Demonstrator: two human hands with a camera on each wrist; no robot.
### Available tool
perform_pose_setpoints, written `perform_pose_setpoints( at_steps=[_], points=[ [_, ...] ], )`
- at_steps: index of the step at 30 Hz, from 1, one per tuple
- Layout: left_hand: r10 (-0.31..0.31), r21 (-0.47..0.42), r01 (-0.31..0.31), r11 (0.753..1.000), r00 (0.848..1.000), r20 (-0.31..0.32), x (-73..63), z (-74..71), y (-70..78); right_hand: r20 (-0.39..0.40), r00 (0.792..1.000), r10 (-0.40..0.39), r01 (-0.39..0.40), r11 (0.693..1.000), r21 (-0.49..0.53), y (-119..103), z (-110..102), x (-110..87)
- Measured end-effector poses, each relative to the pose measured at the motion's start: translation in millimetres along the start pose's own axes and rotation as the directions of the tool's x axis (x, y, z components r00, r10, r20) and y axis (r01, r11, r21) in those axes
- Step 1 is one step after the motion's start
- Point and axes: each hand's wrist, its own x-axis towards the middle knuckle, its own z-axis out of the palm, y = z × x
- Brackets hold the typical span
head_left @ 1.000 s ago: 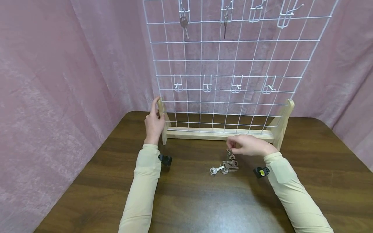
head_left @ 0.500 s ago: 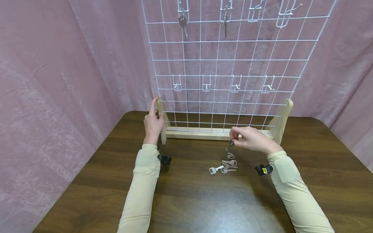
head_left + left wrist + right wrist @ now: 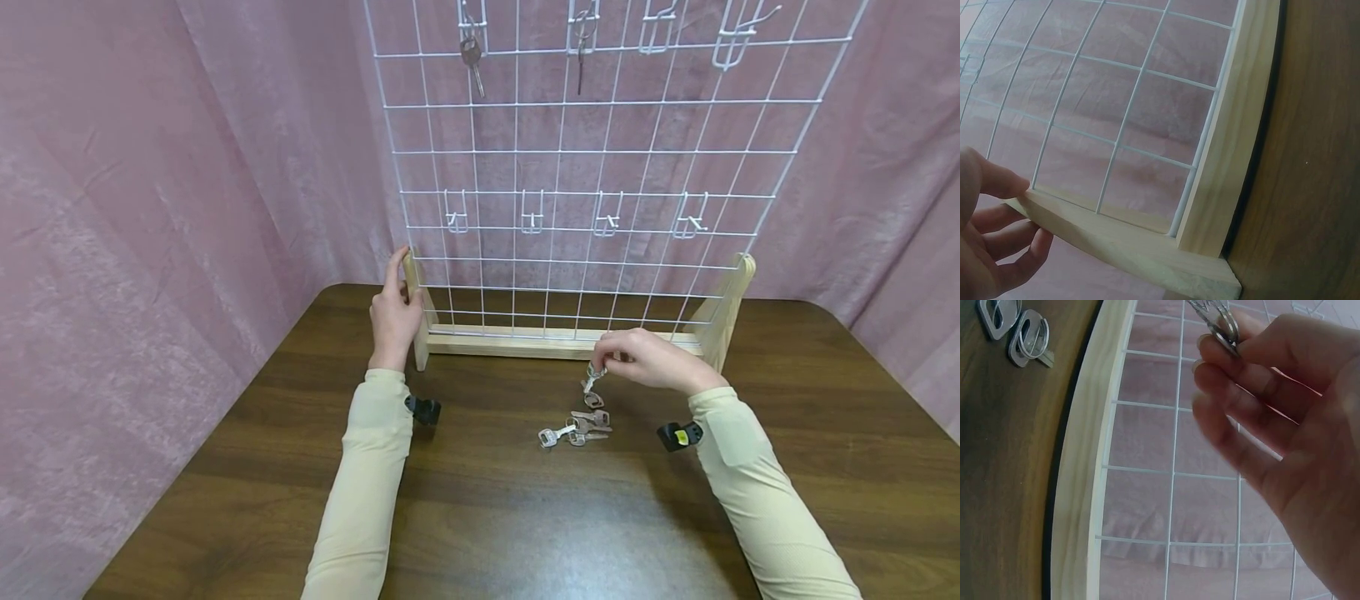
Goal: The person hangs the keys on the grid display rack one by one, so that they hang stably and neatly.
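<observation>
At the left end of the stand, my left hand (image 3: pixel 396 317) grips the wooden side piece (image 3: pixel 414 308); in the left wrist view, thumb and fingers (image 3: pixel 1013 240) lie on either side of its edge. My right hand (image 3: pixel 651 358) pinches a silver key (image 3: pixel 592 382) on a split ring (image 3: pixel 1230 331) between thumb and fingertips, the key hanging down. Just below it a key with a ring (image 3: pixel 593 401) lies on the table. A small heap of keys (image 3: pixel 581 431) is nearer to me, including a bright one (image 3: pixel 550 437) pointing left.
A white wire grid (image 3: pixel 558 152) rises from the wooden base (image 3: pixel 517 345). Its lower row bears several short hooks (image 3: pixel 532 222). Higher up, a key (image 3: pixel 471 53) and another key (image 3: pixel 581 67) hang from hooks. Pink curtain (image 3: pixel 187 208) surrounds the brown table (image 3: pixel 480 533).
My right hand has risen from the heap with the key, moving slightly right and back. In the last half second the key has turned and now looks brighter. My left hand stays put.
</observation>
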Motion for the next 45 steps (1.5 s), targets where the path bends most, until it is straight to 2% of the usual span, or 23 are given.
perform_pose_setpoints(
  at_steps=[4, 7, 15, 19, 26, 34, 38, 45],
  points=[
    [-0.008, 0.001, 0.008, 1.0, 1.0, 0.005, -0.5, -0.3, 0.0, 0.014, 0.996, 0.083, -0.083, 0.995, 0.06, 0.6, 1.3, -0.1],
    [-0.008, 0.006, 0.008, 1.0, 1.0, 0.006, -0.3, 0.0, 0.1, 0.023, 0.994, 0.109, -0.111, 0.991, 0.079, 1.2, 2.4, 0.5],
    [-0.007, 0.008, 0.007, 1.0, 1.0, -0.003, -0.1, 0.0, 1.1, -0.02, 0.998, 0.065, -0.064, 0.996, 0.06, 2.5, 1.3, 1.4],
    [-0.001, 0.002, 0.001, 1.0, 1.0, -0.008, 1.7, -0.3, 2.1, -0.083, 0.996, 0.037, -0.035, 0.999, 0.022, 3.1, -2.0, 2.6],
    [0.009, -0.011, -0.009, 1.0, 1.0, -0.004, 1.8, -0.9, 1.5, -0.203, 0.979, -0.025, 0.006, 0.996, -0.093, 4.6, -4.3, 1.5],
    [-0.009, -0.005, 0.009, 1.0, 1.0, 0.016, -1.6, -0.5, 0.1, -0.307, 0.951, -0.02, -0.026, 0.989, -0.146, 1.5, -7.6, -4.2],
    [-0.01, -0.01, 0.01, 1.0, 1.0, 0.013, -1.9, -0.2, -0.1, -0.327, 0.945, -0.032, -0.021, 0.987, -0.157, 0.3, -8.8, -4.3],
    [0.005, -0.011, -0.005, 1.0, 1.0, 0.003, -2.0, -0.1, -1.5, -0.317, 0.948, -0.041, -0.011, 0.987, -0.161, -1.7, -9.9, -2.7]
  ],
)
